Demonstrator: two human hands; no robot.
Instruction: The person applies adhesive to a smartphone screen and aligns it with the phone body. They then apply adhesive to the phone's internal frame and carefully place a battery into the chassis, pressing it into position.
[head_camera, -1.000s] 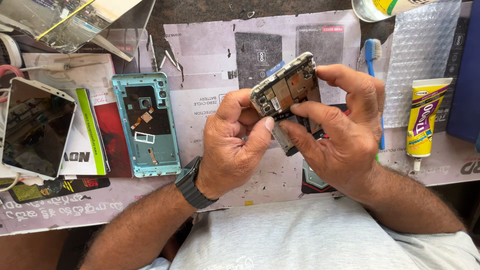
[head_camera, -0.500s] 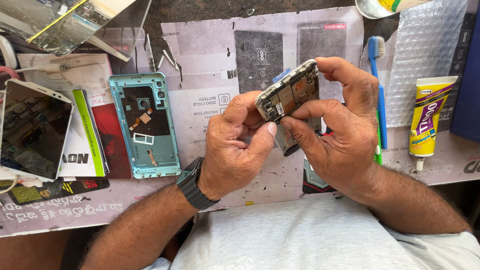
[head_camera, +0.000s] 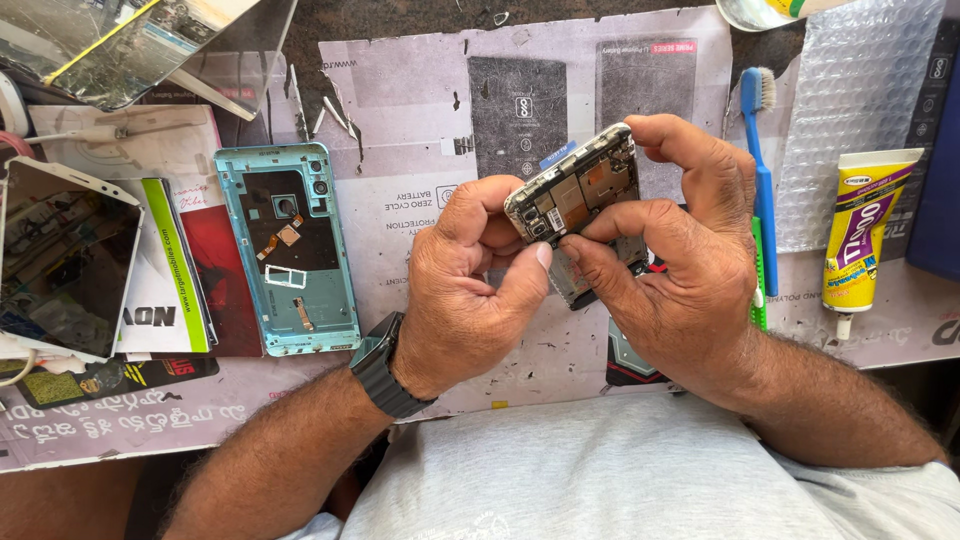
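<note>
Both hands hold an opened phone body (head_camera: 577, 190) with its circuit boards exposed, tilted above the paper-covered bench. My left hand (head_camera: 470, 290) pinches its lower left corner with thumb and fingers; a dark watch sits on that wrist. My right hand (head_camera: 680, 260) grips the phone's upper right edge and presses its thumb against the underside. A second dark phone part (head_camera: 590, 280) lies partly hidden under my hands. A teal phone back cover (head_camera: 290, 245) lies inner side up to the left.
A blue toothbrush (head_camera: 760, 160) and a yellow glue tube (head_camera: 860, 235) lie at the right beside bubble wrap (head_camera: 860, 90). A white-framed phone screen (head_camera: 60, 260) and booklets lie at the left. Cracked glass (head_camera: 130, 40) is at the top left.
Both hands have shifted slightly right and up with the phone body, and its tilt has changed a little. The things on the bench have not moved.
</note>
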